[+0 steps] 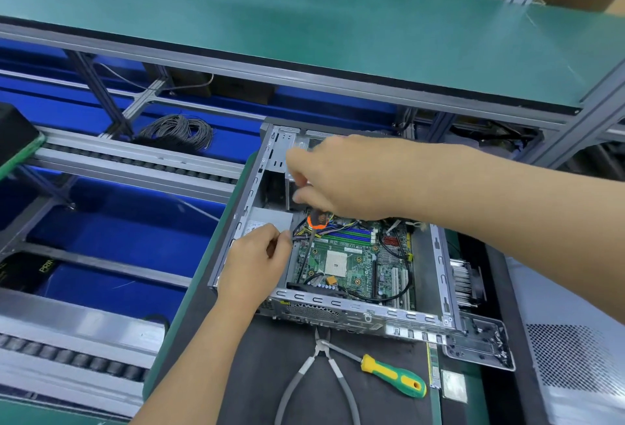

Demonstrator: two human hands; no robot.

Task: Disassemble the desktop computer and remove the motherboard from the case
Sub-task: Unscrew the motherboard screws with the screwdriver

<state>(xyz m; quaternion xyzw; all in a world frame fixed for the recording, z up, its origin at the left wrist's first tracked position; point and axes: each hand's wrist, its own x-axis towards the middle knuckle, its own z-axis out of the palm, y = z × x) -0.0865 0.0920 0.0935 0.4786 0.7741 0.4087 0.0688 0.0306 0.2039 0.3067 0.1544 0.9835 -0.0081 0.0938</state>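
With the case (236, 221) open, my right hand (345, 177) grips the orange screwdriver (316, 221), left hand (257, 255) curled on the power supply (270, 218); the motherboard (351, 262) is not yet out.

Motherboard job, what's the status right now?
Right hand grips orange-black screwdriver. Left hand on power supply. Motherboard in case, cables across it.

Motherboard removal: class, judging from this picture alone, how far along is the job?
Done: the case is open and the CPU socket is bare. In hand: the right hand holds an orange-and-black screwdriver over the motherboard; the left hand rests at the power supply. Left: cables and the board itself remain inside.
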